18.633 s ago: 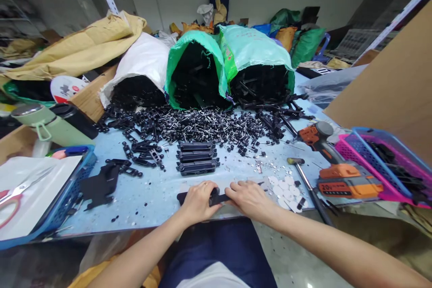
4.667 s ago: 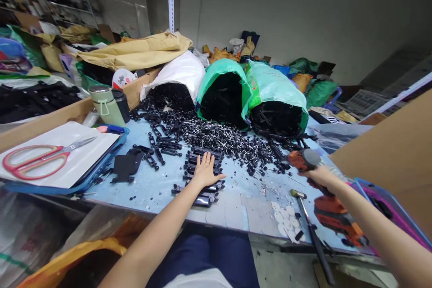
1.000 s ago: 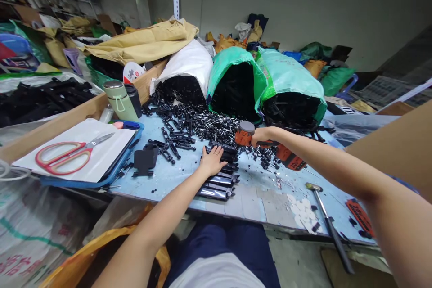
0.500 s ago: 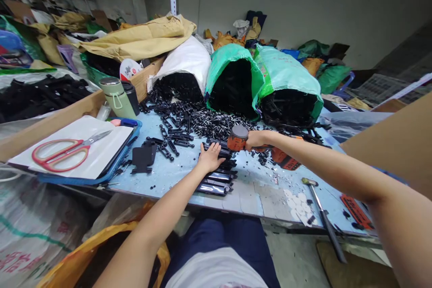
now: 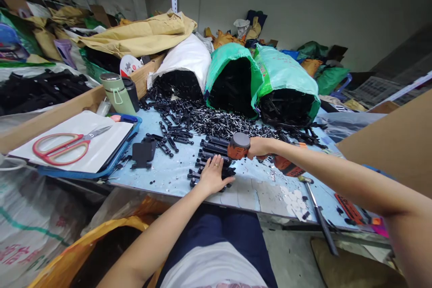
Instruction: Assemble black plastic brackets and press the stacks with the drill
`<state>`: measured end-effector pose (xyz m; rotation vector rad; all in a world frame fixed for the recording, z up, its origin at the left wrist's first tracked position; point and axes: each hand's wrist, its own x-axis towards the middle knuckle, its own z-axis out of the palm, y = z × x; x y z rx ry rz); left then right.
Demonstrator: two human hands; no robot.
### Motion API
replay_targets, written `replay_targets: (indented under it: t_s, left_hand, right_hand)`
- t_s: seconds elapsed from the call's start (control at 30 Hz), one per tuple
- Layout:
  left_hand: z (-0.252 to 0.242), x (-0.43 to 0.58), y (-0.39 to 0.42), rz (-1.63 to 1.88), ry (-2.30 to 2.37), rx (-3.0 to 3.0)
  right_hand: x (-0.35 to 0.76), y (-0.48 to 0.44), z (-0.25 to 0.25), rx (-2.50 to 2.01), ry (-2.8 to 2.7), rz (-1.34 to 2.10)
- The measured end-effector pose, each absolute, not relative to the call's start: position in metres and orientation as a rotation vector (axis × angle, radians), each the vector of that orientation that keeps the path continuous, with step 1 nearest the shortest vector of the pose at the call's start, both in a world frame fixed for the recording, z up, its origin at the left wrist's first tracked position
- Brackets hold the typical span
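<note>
My left hand lies flat with its fingers spread on the near end of a row of black plastic strips laid side by side on the blue table. My right hand is closed round the grip of an orange cordless drill. The drill's grey rear cap faces me, and its head hangs over the right side of the strips, just beyond my left fingers. Its orange battery base shows behind my right wrist.
Three open sacks of black parts lie at the table's back, with a spill of small black and silver pieces before them. A hammer and white discs lie right. Red scissors on a white sheet, a blue tray and a green flask stand left.
My left hand has slid toward me along the strips to their near end. The drill in my right hand has come slightly nearer and lower over the strips.
</note>
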<state>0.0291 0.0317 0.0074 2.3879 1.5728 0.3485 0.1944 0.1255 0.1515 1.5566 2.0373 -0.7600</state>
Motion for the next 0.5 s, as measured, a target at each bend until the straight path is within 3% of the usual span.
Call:
replay_targets:
  t_s: [0.27, 0.5]
  left_hand:
    - [0.009, 0.02, 0.012, 0.313, 1.455, 2.521]
    - [0.002, 0.022, 0.004, 0.31, 1.583, 2.591]
  right_hand:
    - [0.191, 0.093, 0.174, 1.45, 2.125, -0.482]
    - [0.192, 0.08, 0.158, 1.485, 2.029, -0.654]
